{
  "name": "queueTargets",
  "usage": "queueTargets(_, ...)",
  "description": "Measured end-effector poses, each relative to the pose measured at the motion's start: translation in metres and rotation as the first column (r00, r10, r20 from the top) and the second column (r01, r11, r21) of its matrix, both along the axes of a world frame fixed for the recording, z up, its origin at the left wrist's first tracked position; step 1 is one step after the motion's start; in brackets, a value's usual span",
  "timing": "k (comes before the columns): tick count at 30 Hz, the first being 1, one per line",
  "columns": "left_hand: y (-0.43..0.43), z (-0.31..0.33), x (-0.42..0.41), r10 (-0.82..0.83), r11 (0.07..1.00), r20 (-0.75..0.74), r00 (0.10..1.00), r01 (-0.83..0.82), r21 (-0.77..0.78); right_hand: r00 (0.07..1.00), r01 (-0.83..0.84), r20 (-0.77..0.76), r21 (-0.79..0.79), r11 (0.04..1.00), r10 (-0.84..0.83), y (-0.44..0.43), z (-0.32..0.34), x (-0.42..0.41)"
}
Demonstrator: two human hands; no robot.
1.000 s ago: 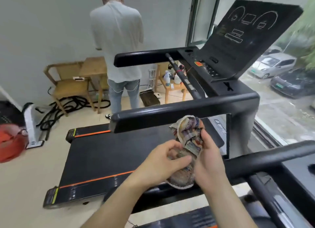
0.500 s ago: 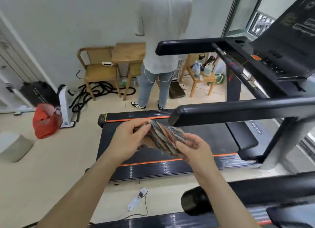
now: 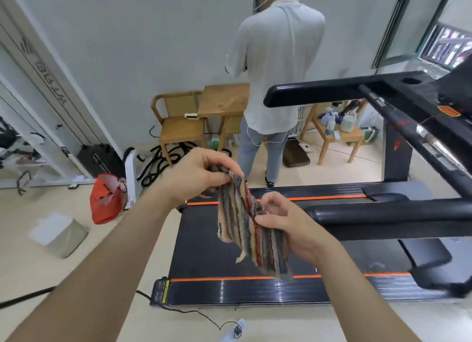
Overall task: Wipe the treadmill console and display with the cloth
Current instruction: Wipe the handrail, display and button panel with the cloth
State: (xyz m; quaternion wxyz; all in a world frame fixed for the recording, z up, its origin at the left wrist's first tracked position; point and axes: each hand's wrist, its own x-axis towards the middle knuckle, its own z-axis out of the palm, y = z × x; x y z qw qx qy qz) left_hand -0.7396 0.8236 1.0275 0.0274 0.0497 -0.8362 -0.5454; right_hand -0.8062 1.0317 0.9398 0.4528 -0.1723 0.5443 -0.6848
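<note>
Currently the cloth (image 3: 251,229) is pinched at its top by the left hand (image 3: 201,178), lower by the right hand (image 3: 288,221); the console (image 3: 434,96) is found rightward, nearer the latter.

Only the arms and hands of the person show, and nothing is worn on them: the left forearm (image 3: 115,252) and the right forearm (image 3: 357,290) are bare skin from the wrist to the picture's lower edge, where the wide lens makes them look broad and long. The left hand (image 3: 201,178) and the right hand (image 3: 288,226) are bare as well, with slim fingers and plain knuckles. The nails are too blurred to describe.
</note>
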Motion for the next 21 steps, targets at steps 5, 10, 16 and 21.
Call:
queueTargets(5,-0.021,0.025,-0.031,0.001,0.989,-0.048,0.999,0.006,0.147,0.97,-0.223,0.09,-0.024,0.975,0.224,-0.017,0.016,-0.035)
queueTargets(10,-0.034,0.029,-0.08,0.105,0.989,-0.066,0.992,-0.097,0.11,0.978,0.0,0.206,-0.054,0.999,0.011,-0.025,0.032,-0.077)
queueTargets(16,-0.042,0.005,-0.171,0.102,0.941,0.026,0.994,-0.088,-0.328,0.763,0.494,-0.535,0.122,0.861,-0.362,-0.023,0.036,-0.147)
queueTargets(21,-0.07,-0.039,-0.266,-0.005,0.94,0.248,0.969,0.089,-0.33,0.44,0.697,-0.889,0.247,0.674,-0.129,-0.043,0.026,-0.225)
